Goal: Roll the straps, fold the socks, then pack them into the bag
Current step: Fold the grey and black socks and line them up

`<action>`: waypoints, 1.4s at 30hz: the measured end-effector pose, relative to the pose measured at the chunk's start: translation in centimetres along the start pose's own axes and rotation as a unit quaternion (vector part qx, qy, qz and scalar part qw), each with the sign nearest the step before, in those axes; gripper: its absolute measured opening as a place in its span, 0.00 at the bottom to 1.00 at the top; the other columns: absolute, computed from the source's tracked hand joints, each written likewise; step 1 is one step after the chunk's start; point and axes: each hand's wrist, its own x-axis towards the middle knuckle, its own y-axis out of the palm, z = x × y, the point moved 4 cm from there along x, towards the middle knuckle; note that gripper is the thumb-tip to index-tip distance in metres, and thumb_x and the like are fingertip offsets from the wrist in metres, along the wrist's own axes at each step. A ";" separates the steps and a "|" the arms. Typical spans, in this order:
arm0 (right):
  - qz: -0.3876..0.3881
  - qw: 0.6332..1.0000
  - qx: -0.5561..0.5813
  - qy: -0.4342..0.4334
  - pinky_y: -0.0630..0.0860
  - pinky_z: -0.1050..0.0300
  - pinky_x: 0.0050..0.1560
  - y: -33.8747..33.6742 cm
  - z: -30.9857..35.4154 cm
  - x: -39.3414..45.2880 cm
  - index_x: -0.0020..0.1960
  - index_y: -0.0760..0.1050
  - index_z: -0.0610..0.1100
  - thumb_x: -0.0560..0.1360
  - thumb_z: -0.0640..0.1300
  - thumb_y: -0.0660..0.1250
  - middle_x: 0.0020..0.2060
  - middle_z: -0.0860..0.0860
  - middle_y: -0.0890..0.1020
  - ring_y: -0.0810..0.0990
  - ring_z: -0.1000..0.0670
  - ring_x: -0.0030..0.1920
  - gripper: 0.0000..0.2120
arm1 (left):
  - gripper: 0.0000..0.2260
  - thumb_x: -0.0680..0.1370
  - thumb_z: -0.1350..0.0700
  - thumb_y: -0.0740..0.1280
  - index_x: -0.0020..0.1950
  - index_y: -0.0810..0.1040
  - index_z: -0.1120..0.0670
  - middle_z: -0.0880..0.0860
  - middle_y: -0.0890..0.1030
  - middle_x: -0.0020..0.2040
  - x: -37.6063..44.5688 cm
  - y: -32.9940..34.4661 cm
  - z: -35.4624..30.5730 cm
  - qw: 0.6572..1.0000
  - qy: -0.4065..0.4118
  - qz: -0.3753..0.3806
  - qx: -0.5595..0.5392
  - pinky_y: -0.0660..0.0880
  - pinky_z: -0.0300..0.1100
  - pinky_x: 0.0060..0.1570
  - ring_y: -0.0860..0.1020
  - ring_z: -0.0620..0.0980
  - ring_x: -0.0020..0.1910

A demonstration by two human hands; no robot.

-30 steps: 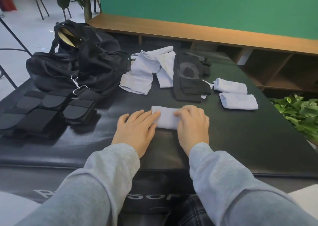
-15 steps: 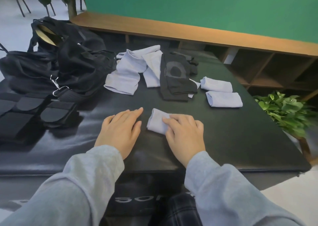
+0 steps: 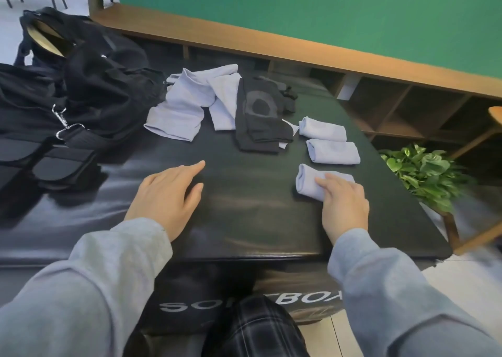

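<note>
Right hand (image 3: 343, 207) rested on the near end of a folded lilac sock (image 3: 312, 181), fingers lying over it, slightly curled; looked like a light hold or press, firm grip not confirmable. Sock lay at about 4 o'clock on the black surface (image 3: 252, 221), long axis running roughly 9-to-3, just below two other folded socks (image 3: 330, 142) stacked in a column toward 2 o'clock. All three close together but apart. Left hand (image 3: 168, 193) was flat and open on the surface at 7 o'clock, fingers straight, holding nothing. Unfolded lilac socks (image 3: 187, 106) and dark socks (image 3: 260, 123) lay at 12 o'clock, so folding isn't done, judging by that. Left hand was nearer that pile, which lay toward 12–1 o'clock from it. Black bag (image 3: 89, 85) sat at 10 o'clock with black straps (image 3: 40, 161) at 9 o'clock, straps flat, not rolled as far as visible.
</note>
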 end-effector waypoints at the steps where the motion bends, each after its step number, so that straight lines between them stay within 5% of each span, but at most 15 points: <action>1: 0.000 1.000 0.010 0.009 0.58 0.54 0.65 -0.1 -0.3 0.2 0.68 0.71 0.52 0.79 0.37 0.54 0.71 0.55 0.66 0.60 0.47 0.69 0.21 | 0.19 0.79 0.52 0.59 0.71 0.66 0.47 0.46 0.76 0.61 0.0 -0.1 -0.1 1.000 0.000 -0.002 -0.003 0.60 0.43 0.64 0.70 0.47 0.65; 10: -0.012 0.993 0.105 0.056 0.69 0.52 0.61 -0.2 -0.9 1.2 0.62 0.73 0.47 0.78 0.48 0.58 0.66 0.52 0.71 0.66 0.48 0.67 0.15 | 0.19 0.79 0.52 0.59 0.71 0.67 0.47 0.47 0.75 0.64 -0.1 -0.3 -0.2 1.000 -0.008 0.006 -0.003 0.61 0.46 0.65 0.70 0.49 0.64; 15: -0.018 0.997 0.054 0.054 0.68 0.50 0.59 0.1 -0.8 1.9 0.57 0.69 0.41 0.79 0.46 0.55 0.59 0.48 0.71 0.65 0.46 0.64 0.12 | 0.19 0.79 0.51 0.59 0.71 0.66 0.47 0.46 0.74 0.65 -0.1 -0.4 -0.3 1.000 -0.013 0.008 0.004 0.59 0.45 0.66 0.68 0.48 0.67; 26: -0.004 0.996 0.062 0.058 0.60 0.46 0.70 0.7 -1.5 3.3 0.67 0.65 0.42 0.78 0.47 0.55 0.72 0.47 0.62 0.56 0.47 0.73 0.19 | 0.19 0.79 0.50 0.60 0.70 0.68 0.48 0.46 0.75 0.65 -0.1 -0.5 -0.5 1.000 -0.017 0.015 0.017 0.60 0.46 0.65 0.68 0.48 0.67; 32: -0.108 0.992 0.052 -0.049 0.53 0.55 0.70 -0.5 0.2 1.5 0.66 0.67 0.39 0.76 0.42 0.62 0.72 0.46 0.63 0.56 0.46 0.72 0.19 | 0.19 0.79 0.49 0.59 0.70 0.67 0.48 0.46 0.73 0.66 -0.1 -0.6 -0.6 0.999 -0.021 0.020 0.019 0.58 0.44 0.66 0.67 0.47 0.67; 37: -0.070 0.987 0.093 -0.110 0.56 0.54 0.70 0.4 2.8 0.7 0.63 0.69 0.39 0.75 0.41 0.64 0.69 0.45 0.65 0.59 0.46 0.69 0.17 | 0.19 0.79 0.49 0.58 0.70 0.68 0.48 0.46 0.73 0.66 -0.1 -0.6 -0.5 0.999 -0.023 0.024 0.020 0.58 0.44 0.65 0.67 0.47 0.67; 42: 0.024 0.985 0.090 -0.145 0.47 0.58 0.71 2.9 8.9 -0.4 0.69 0.64 0.44 0.78 0.53 0.59 0.73 0.49 0.57 0.52 0.50 0.73 0.22 | 0.19 0.79 0.48 0.57 0.71 0.67 0.47 0.45 0.73 0.66 0.1 -0.5 -0.3 0.999 -0.020 0.026 0.032 0.58 0.43 0.65 0.66 0.46 0.68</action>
